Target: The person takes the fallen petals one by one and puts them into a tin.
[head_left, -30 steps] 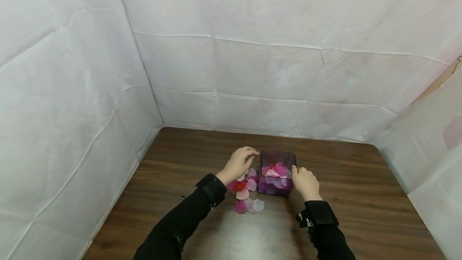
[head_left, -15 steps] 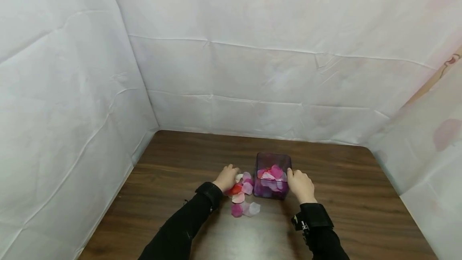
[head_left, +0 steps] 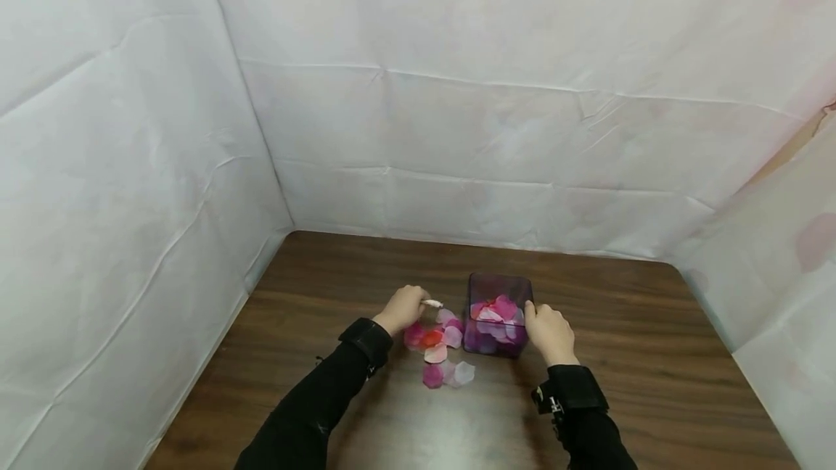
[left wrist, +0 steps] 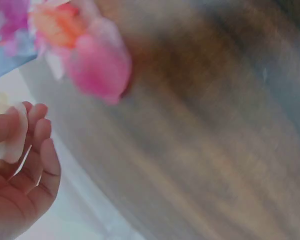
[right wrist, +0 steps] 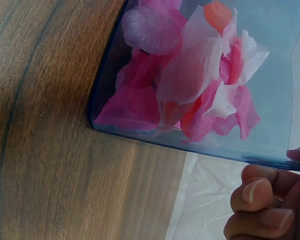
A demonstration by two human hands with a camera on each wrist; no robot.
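Observation:
Between thumb and fingers my left hand [head_left: 403,307] pinches a whitish petal [head_left: 432,303], raised just above the loose petals. In the left wrist view the pale petal [left wrist: 16,135] shows under the thumb. Pink, red and lilac petals [head_left: 432,339] lie on the table left of the box. A see-through purple box [head_left: 499,285] holds many more pink and white petals [right wrist: 190,75]. On its right side my right hand [head_left: 551,332] grips the wall, thumb at the rim and fingers [right wrist: 255,195] curled against the outside.
A brown wood-grain table [head_left: 653,354] carries everything. Nearer the person lies a small row of magenta, lilac and white petals [head_left: 448,374]. White cloth walls [head_left: 470,129] stand behind and at both sides of the table.
My left hand first moved down from beside the box to the loose petals, then rose slightly with a whitish petal pinched. The right hand keeps its grip on the box.

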